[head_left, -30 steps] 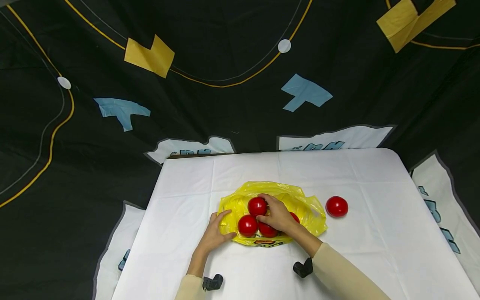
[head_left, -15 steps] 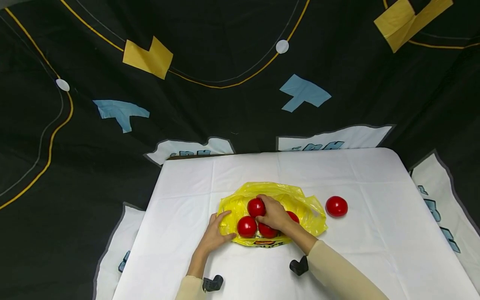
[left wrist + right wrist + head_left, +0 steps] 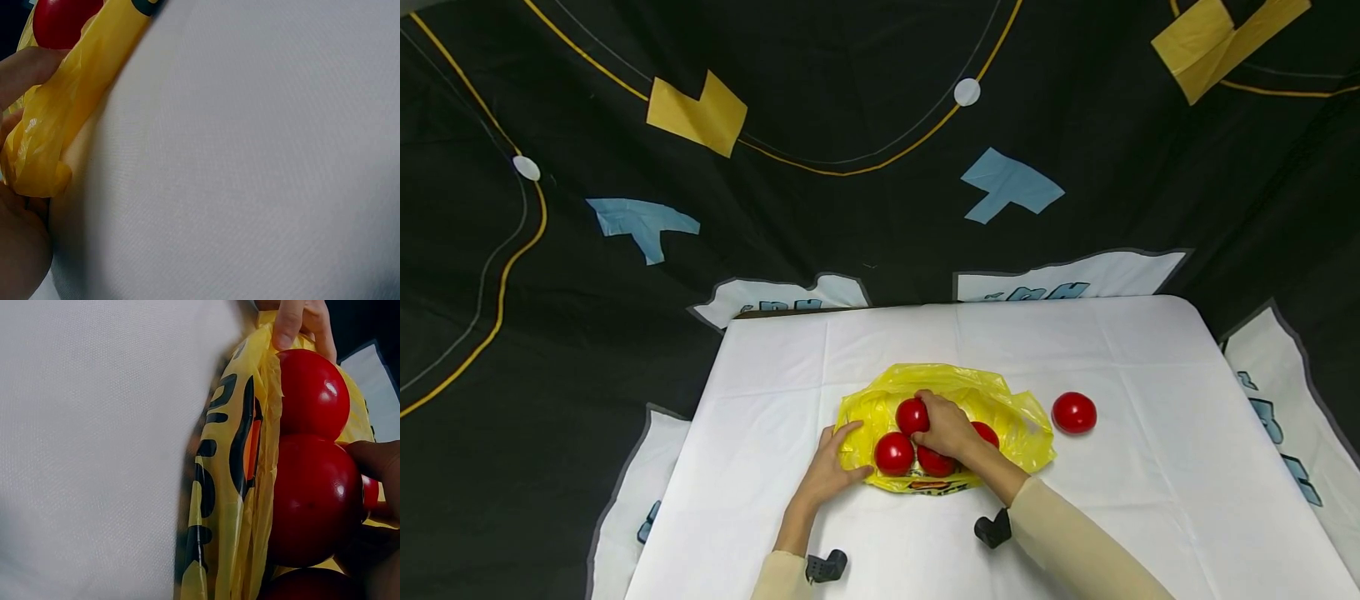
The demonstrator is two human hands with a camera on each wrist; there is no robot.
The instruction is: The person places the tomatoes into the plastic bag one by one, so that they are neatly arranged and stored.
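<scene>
A yellow plastic bag (image 3: 1026,421) with dark print lies spread open on the white table, several shiny round red balls inside it. My left hand (image 3: 830,469) grips the bag's left edge; in the left wrist view the plastic (image 3: 47,137) runs between thumb and fingers. Reaching into the bag from the right, my right hand (image 3: 951,429) holds the rearmost red ball (image 3: 910,415) between thumb and fingers. Another red ball (image 3: 894,454) sits in front of it on the left. My right hand and forearm partly cover two more balls. Whether these are fruit or plastic I cannot tell.
One more red ball (image 3: 1074,413) lies on the white tablecloth (image 3: 1112,500), just right of the bag and apart from it. Behind the table hangs a black cloth (image 3: 865,225) with yellow, blue and white shapes.
The right wrist and sleeve have shifted slightly left, while the right hand keeps its hold on the rearmost ball, which sits marginally lower. The left hand and bag look unchanged.
</scene>
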